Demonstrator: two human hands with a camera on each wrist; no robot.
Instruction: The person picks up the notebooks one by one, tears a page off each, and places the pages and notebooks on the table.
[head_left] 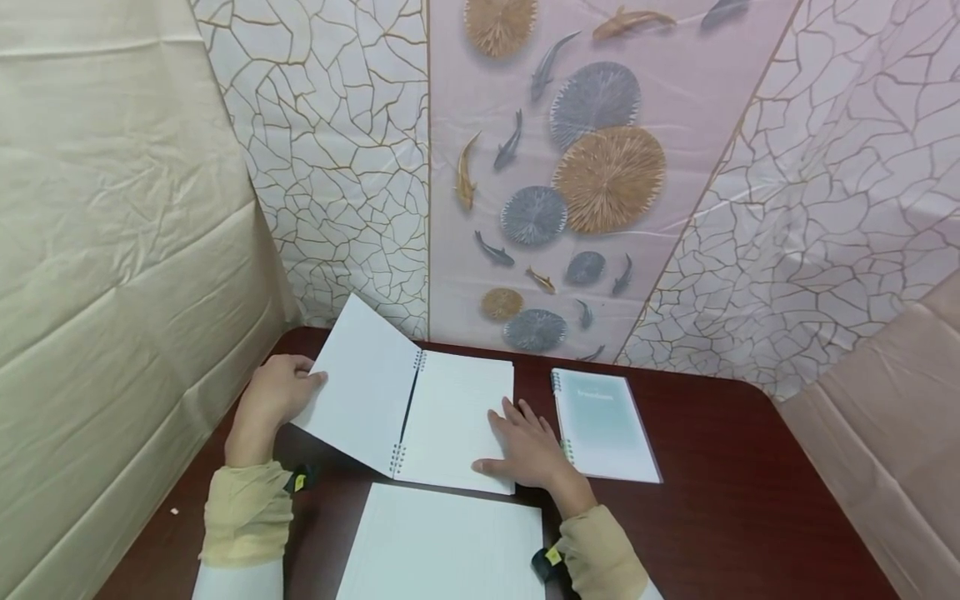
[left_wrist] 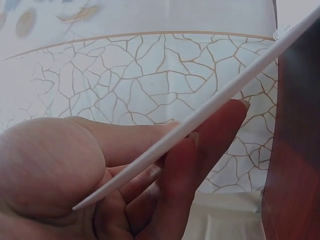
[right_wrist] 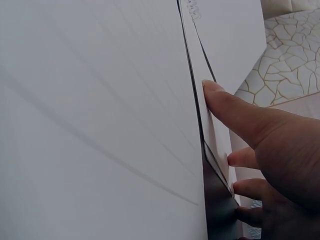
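A spiral-bound notebook lies spread at the back of the table, with blank-looking white pages. Its left side is raised at a slant from the rings. My left hand pinches that side's outer edge; in the left wrist view the white sheet edge runs between thumb and fingers. On the right page rests my right hand, fingers spread and fairly straight near the outer edge. In the right wrist view its thumb lies on the page, with the other fingertips along the edge.
A second spiral notebook, closed with a pale teal and white cover, lies right of my right hand. White paper lies in front, near me. The dark red table meets a patterned cloth at the back.
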